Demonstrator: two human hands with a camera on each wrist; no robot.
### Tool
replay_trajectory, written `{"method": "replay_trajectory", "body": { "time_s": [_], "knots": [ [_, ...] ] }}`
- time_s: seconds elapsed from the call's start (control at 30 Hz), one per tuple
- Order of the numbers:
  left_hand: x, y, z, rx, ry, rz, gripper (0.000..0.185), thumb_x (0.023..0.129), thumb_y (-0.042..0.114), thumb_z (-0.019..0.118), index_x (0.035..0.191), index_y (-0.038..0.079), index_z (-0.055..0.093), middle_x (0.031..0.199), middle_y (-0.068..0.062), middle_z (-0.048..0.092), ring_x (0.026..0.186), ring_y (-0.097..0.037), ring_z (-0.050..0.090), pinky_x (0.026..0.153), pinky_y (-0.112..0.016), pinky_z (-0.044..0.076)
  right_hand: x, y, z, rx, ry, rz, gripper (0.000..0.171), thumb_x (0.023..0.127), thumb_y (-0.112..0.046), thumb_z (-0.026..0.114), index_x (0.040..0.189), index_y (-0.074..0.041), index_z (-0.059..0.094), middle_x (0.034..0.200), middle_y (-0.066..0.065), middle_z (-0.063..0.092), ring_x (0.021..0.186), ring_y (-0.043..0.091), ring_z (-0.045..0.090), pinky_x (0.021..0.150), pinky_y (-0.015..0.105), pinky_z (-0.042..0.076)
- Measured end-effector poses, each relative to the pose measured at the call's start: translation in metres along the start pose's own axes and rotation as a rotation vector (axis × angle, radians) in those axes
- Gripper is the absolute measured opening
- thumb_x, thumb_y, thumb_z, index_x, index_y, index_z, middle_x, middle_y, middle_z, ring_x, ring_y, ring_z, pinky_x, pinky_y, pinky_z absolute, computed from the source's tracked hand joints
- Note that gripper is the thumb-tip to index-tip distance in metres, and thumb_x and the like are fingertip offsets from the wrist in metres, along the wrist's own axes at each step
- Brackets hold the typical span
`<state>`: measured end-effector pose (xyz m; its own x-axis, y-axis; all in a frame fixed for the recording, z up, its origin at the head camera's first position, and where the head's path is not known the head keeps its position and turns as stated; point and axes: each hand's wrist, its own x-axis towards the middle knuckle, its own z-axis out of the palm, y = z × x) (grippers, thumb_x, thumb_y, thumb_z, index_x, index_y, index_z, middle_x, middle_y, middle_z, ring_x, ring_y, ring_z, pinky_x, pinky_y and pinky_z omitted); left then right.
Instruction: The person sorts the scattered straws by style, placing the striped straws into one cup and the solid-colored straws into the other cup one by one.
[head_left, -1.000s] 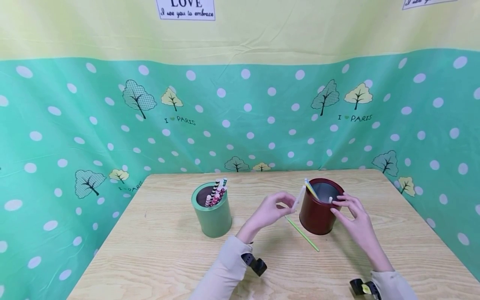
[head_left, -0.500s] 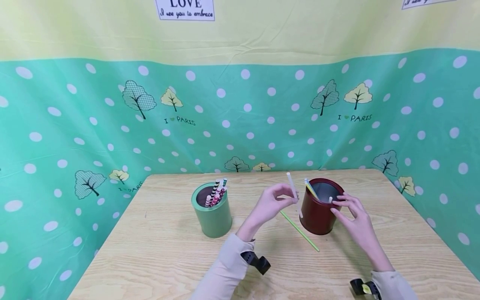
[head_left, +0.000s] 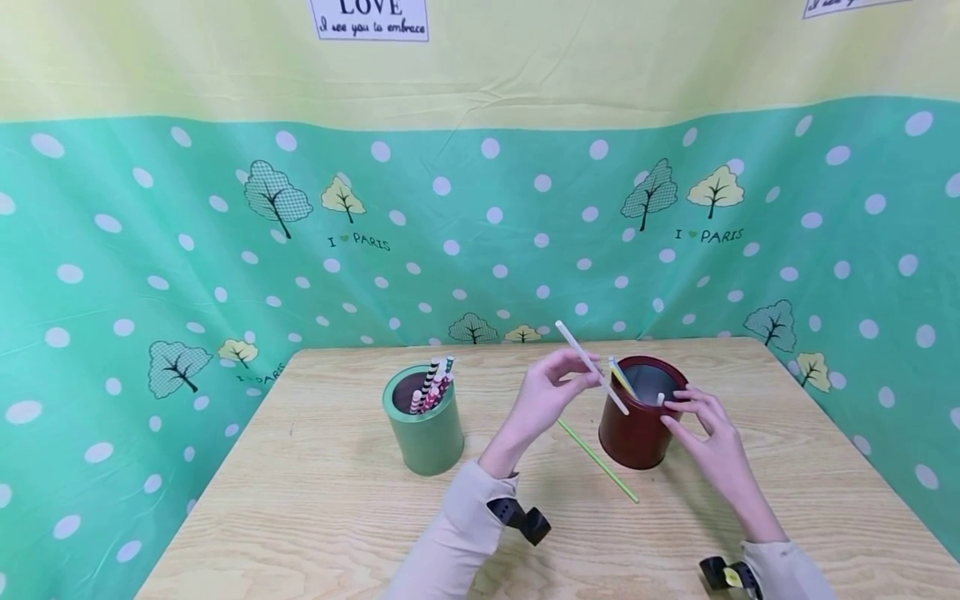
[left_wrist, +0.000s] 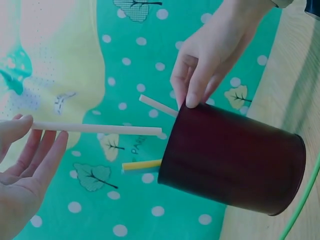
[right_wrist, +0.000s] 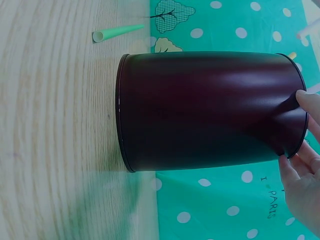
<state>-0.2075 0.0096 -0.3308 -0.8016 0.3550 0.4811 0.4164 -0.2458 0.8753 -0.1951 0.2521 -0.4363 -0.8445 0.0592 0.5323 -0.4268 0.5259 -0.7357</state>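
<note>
In the head view my left hand point(head_left: 546, 396) pinches a white straw point(left_wrist: 110, 129) between thumb and fingers. The straw slants, its lower end overlapping the near-left rim of a dark red can point(head_left: 636, 437); in the left wrist view that end stands just short of the mouth. My right hand point(head_left: 712, 433) grips the can's right rim, thumb and fingertips at the edge. Inside the can lean another white straw point(left_wrist: 158, 105) and a yellow straw point(left_wrist: 142, 164) with a bluish one beside it. Their lower parts are hidden by the wall.
A green straw point(head_left: 597, 461) lies on the wooden table point(head_left: 315, 517), in front and left of the red can. Further left stands a green can point(head_left: 432, 442) holding several striped straws point(head_left: 431, 396). A polka-dot curtain point(head_left: 491, 250) hangs behind the table.
My left hand has risen slightly and turned the white straw, so its top now tips left and its lower end points toward the red can. My right hand and the can stay put.
</note>
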Motion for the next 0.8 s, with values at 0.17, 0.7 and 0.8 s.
{"method": "replay_trajectory", "body": {
  "time_s": [0.17, 0.7, 0.8],
  "knots": [
    [0.006, -0.015, 0.0, -0.035, 0.028, 0.031, 0.023, 0.081, -0.009, 0.054, 0.103, -0.016, 0.052, 0.1, -0.033, 0.053, 0.083, -0.004, 0.057, 0.079, -0.033, 0.049, 0.0, 0.02, 0.001, 0.05, -0.006, -0.029, 0.024, 0.081, -0.014, 0.063, 0.104, -0.008, 0.063, 0.12, 0.005, 0.047, 0.127, 0.011, 0.029, 0.104, 0.03, 0.024],
    [0.008, -0.014, 0.017, -0.051, 0.068, 0.031, 0.024, 0.083, -0.009, 0.051, 0.105, -0.018, 0.052, 0.104, -0.034, 0.053, 0.097, -0.045, 0.051, 0.082, -0.03, 0.048, 0.0, 0.017, 0.001, 0.04, -0.003, -0.034, 0.023, 0.081, -0.013, 0.063, 0.103, -0.007, 0.063, 0.119, 0.006, 0.047, 0.125, 0.01, 0.03, 0.102, 0.022, 0.025],
    [0.006, -0.009, 0.021, -0.011, 0.08, 0.009, 0.023, 0.083, -0.009, 0.051, 0.104, -0.017, 0.053, 0.103, -0.033, 0.055, 0.097, -0.041, 0.053, 0.081, -0.027, 0.048, 0.0, 0.023, 0.002, 0.072, -0.004, -0.049, 0.023, 0.081, -0.013, 0.063, 0.103, -0.009, 0.064, 0.12, 0.005, 0.047, 0.126, 0.012, 0.03, 0.104, 0.024, 0.023]
  ]
}}
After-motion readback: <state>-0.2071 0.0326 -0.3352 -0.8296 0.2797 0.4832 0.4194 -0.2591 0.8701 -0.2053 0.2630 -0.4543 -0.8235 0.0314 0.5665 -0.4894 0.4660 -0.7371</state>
